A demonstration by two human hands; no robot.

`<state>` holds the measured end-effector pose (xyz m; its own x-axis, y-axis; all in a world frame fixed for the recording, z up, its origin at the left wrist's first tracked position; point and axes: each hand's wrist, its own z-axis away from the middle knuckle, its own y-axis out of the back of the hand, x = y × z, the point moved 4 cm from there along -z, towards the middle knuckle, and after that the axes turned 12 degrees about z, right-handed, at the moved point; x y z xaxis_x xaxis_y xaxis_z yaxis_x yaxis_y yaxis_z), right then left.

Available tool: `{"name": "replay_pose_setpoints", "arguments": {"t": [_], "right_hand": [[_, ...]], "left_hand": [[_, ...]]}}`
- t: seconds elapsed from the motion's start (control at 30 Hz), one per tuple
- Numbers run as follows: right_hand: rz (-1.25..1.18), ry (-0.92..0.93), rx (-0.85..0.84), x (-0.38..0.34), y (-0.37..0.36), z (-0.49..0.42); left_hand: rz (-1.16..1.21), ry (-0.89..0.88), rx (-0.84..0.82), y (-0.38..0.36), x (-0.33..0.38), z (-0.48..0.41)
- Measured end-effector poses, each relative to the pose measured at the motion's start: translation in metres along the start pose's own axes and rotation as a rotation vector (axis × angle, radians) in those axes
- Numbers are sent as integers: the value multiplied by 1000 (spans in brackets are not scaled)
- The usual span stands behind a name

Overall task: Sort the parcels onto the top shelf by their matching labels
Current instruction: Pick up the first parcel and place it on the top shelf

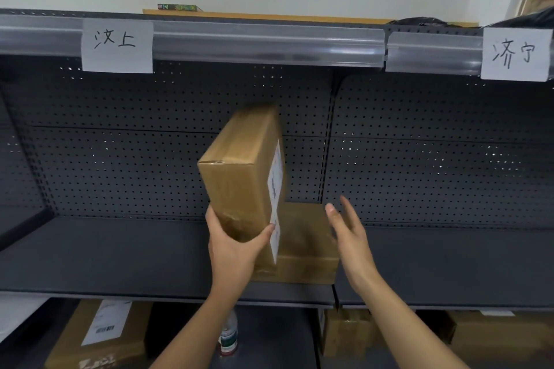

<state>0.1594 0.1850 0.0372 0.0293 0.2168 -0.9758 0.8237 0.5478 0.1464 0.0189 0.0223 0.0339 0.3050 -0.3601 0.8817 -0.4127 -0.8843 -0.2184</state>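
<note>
The left hand (232,249) has its fingers clamped on the upended parcel's (239,171) near end, label turned right for reading; the right hand (349,237) hovers, fingers apart.

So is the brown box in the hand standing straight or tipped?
Tipped. The brown cardboard box leans left, gripped at its bottom end by the left hand.
</note>
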Motion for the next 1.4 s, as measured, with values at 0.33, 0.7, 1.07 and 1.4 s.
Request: {"name": "replay_pose_setpoints", "arguments": {"t": [0.33, 0.7, 1.07, 1.4], "right_hand": [[-196, -281, -209, 51, -31, -1], [-338, -162, -191, 26, -29, 4], [-127, -20, -125, 28, 21, -3], [-44, 19, -156, 24, 12, 16]], "left_hand": [[699, 344, 90, -13, -22, 22], [864, 515, -54, -18, -37, 33], [575, 538, -32, 65, -40, -2], [442, 496, -148, 84, -32, 13]]}}
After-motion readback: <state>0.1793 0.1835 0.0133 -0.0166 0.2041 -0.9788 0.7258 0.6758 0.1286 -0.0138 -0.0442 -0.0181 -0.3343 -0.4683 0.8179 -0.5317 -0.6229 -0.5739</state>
